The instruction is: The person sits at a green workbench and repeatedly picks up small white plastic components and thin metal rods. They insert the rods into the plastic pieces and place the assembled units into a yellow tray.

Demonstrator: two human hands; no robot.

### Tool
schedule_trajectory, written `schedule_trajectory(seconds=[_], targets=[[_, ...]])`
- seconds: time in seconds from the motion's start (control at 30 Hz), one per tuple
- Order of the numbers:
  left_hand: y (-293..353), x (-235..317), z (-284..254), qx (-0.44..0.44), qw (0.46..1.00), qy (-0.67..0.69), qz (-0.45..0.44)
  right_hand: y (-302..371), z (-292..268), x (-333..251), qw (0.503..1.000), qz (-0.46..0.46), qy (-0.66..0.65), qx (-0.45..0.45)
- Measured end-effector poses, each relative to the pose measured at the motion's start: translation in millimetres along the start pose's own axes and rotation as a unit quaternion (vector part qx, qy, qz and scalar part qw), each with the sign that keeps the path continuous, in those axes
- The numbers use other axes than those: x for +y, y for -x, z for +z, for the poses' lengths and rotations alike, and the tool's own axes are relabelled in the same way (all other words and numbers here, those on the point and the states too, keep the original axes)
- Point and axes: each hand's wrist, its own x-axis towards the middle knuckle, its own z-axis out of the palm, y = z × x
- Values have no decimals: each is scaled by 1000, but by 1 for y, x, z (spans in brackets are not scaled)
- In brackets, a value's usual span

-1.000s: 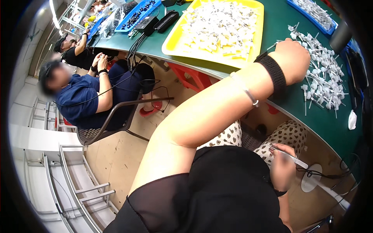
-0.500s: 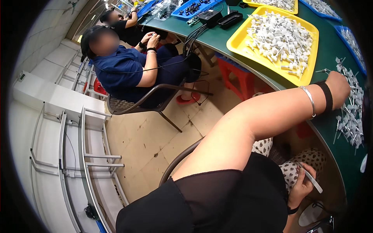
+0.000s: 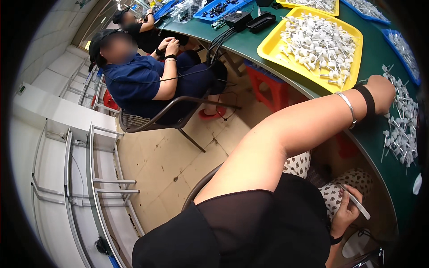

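Note:
My left hand [image 3: 382, 94] reaches over the green table beside a loose pile of small white plastic parts with metal pins [image 3: 404, 123]. Its back faces me and hides the fingers, so what they hold, if anything, does not show. One thin pin pokes out by the hand's far side. Lower down, near my lap, my right hand [image 3: 345, 215] is closed around a pair of metal tweezers [image 3: 359, 204], the broad end pointing down and right. Beyond my left wrist stands a yellow tray [image 3: 268, 50] heaped with the same white parts [image 3: 319, 42].
Blue trays [image 3: 406, 64] of similar parts line the far right. A black box with cables [image 3: 237, 18] and a black open case [image 3: 262, 22] lie farther left. A co-worker in blue [image 3: 134, 82] sits on a chair [image 3: 147, 120]. A red stool [image 3: 266, 87] stands under the table edge.
The whole view has shifted slightly. My left hand stays by the pile, drawn back a little toward the yellow tray. The right hand keeps its hold on the tweezers.

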Motion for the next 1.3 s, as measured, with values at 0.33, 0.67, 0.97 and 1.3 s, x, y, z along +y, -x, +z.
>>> schedule_trajectory(seconds=[0.33, 0.67, 0.97, 1.3], targets=[[77, 22, -50, 221, 886, 408, 4, -1, 6, -7, 1000, -18, 20, 13], [252, 35, 17, -157, 629, 715, -261, -13, 11, -15, 998, 21, -37, 43], [271, 28, 61, -212, 635, 678, -304, -15, 20, -16, 997, 46, -27, 53], [277, 29, 83, -109, 776, 577, -232, -22, 29, -8, 1000, 15, -4, -5]])
